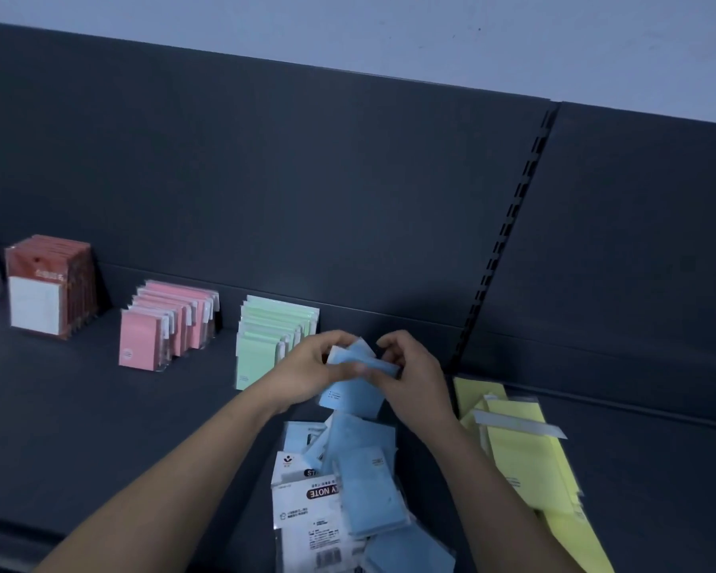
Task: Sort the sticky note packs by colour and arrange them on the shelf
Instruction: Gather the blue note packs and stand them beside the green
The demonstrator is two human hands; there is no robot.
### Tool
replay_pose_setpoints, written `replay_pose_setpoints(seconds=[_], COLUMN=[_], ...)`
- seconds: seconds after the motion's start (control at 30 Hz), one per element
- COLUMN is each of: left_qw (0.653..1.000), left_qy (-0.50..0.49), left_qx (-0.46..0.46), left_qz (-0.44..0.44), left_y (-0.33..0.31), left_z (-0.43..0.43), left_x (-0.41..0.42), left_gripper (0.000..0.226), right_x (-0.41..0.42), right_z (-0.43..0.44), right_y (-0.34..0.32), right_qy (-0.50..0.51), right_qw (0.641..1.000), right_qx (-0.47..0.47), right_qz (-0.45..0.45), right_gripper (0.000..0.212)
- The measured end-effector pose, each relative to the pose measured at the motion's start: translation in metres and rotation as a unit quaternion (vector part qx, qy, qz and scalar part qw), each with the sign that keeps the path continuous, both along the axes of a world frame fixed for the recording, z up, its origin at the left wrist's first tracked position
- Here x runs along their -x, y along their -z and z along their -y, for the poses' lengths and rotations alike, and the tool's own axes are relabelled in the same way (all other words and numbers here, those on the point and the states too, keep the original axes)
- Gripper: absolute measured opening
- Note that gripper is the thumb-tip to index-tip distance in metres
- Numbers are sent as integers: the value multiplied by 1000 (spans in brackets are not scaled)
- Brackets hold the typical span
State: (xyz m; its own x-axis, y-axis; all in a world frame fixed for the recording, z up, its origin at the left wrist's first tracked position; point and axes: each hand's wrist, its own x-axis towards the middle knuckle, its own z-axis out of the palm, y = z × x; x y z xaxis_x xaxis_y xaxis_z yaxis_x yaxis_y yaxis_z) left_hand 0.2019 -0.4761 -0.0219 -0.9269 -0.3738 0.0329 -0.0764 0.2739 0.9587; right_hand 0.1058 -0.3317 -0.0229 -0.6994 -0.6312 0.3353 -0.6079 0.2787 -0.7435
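While pink packs (166, 326) and green packs (271, 337) already stand in tidy rows on the shelf (79, 407), we're only starting blue. Our left hand (306, 368) and right hand (410, 366) both pinch a few blue packs (360, 359) just right of green. Still left: the loose blue pile (364, 481) and the yellow pile (521, 457), so roughly halfway imo.

Dim, bluish, even light; soft focus, motion blur at the hands (360, 366), wide-angle edge bending.
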Motion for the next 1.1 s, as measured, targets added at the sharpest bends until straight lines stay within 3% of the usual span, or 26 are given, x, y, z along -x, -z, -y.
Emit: replay_pose_setpoints(seconds=[0.07, 0.13, 0.23, 0.3, 0.37, 0.47, 0.6, 0.7, 0.77, 0.8, 0.87, 0.93, 1.0, 1.1], left_qw=[998, 994, 986, 980, 974, 954, 921, 868, 833, 840, 879, 866, 842, 849], left_qy=[-38, -89, -137, -142, -125, -71, -66, -96, -106, -80, 21, 102, 116, 121], left_qx=[55, 65, 95, 121, 136, 155, 206, 320, 430, 446, 395, 378, 404, 376], left_qz=[-7, -10, 25, 68, 134, 248, 324, 368, 332, 298, 267, 309, 337, 351], left_y=[-3, -13, -34, -41, -43, -35, -18, -10, -6, -4, -2, -1, -1, -1], left_z=[7, 15, 26, 34, 40, 46, 50, 41, 26, 20, 8, 2, 2, 5], left_x=[-5, -13, -33, -48, -61, -78, -83, -77, -70, -65, -58, -50, -44, -36], left_gripper=[19, 20, 16, 15, 16, 21, 20, 35, 37, 34, 32, 53, 65, 43], right_x=[-4, -4, -3, -4, -6, -3, 2, 4, 4, 4, 2, 1, 3, 6], right_z=[2, 2, 0, 0, 1, 5, 5, 4, 3, 3, 2, 0, 0, 1], right_y=[2, 4, 5, 9, 10, 10, 11, 13, 12, 12, 11, 9, 7, 5], right_qy=[31, 43, -64, -125, -122, -102, -67, -17, -35, -53, -78, -82, -76, -63], right_qw=[999, 998, 970, 939, 931, 937, 949, 964, 960, 953, 931, 920, 922, 937], right_qx=[21, -17, -189, -295, -332, -325, -277, -232, -242, -270, -335, -365, -362, -311], right_qz=[19, 36, 136, 127, 84, 78, 134, 129, 133, 130, 122, 117, 112, 145], right_gripper=[35, 36, 38, 42, 45, 42, 19, 27, 27, 29, 41, 45, 41, 32])
